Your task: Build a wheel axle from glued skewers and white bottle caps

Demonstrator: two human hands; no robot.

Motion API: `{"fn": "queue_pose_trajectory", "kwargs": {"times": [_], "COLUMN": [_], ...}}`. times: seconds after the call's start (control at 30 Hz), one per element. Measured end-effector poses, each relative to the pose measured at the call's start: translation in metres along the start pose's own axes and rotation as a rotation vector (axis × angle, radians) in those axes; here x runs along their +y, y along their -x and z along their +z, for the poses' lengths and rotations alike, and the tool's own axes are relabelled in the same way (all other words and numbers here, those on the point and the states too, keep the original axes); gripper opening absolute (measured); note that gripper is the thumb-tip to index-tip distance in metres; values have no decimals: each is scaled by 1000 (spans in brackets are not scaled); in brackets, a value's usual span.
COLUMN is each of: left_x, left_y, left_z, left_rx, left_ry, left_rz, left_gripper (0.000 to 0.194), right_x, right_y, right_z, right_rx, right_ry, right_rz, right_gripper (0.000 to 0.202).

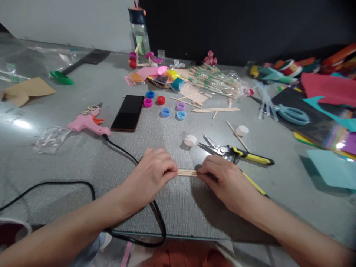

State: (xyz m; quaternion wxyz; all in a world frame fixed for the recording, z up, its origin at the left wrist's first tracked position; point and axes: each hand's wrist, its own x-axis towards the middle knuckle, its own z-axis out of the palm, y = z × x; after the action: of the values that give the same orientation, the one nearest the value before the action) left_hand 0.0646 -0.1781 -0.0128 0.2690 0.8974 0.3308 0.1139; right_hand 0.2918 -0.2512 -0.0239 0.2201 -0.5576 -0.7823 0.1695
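Between my hands, low over the table's front half, lie short wooden sticks (187, 172) side by side. My left hand (155, 168) pinches their left end and my right hand (218, 172) pinches the right end, so both tips are hidden by fingers. Just behind my right hand are yellow-and-black pruning snips (236, 153) with their blades apart. A white bottle cap (190, 140) sits beyond the sticks, and another white cap (241, 130) stands near a loose stick (233, 129).
A pink glue gun (89, 122) lies left, its black cord (122, 150) looping under my left forearm. Behind are a phone (128, 113), coloured caps (165, 112), more sticks (215, 109) and a bottle (139, 35). Blue scissors (293, 114) and coloured paper (332, 168) lie right.
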Motion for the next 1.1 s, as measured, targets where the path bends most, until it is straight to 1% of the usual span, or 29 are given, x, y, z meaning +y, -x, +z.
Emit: {"fn": "queue_pose_trajectory", "kwargs": {"times": [0.2,0.33,0.47,0.67,0.9,1.0,1.1], "left_x": [0,1,0,0,2,2,0], "left_y": [-3,-1,0,0,-1,-2,-1], "left_z": [-1,-3,-5,-5,-5,-4,-5], "left_rx": [-12,2,17,-14,-23,-6,-3], "left_ry": [-21,-109,-160,-119,-41,-64,-116], "left_rz": [0,43,65,65,34,49,57], "left_gripper": [15,15,9,14,18,19,19], "right_x": [-2,-2,-1,-1,-3,-3,-4], "right_y": [-1,0,4,4,2,2,2], "right_z": [-1,-1,-1,0,0,-2,-3], "right_rx": [-5,9,19,15,8,6,9], "right_ry": [0,16,26,36,49,62,80], "right_rz": [6,-7,-16,-30,-15,-13,-9], "right_gripper": [18,16,13,13,20,19,14]}}
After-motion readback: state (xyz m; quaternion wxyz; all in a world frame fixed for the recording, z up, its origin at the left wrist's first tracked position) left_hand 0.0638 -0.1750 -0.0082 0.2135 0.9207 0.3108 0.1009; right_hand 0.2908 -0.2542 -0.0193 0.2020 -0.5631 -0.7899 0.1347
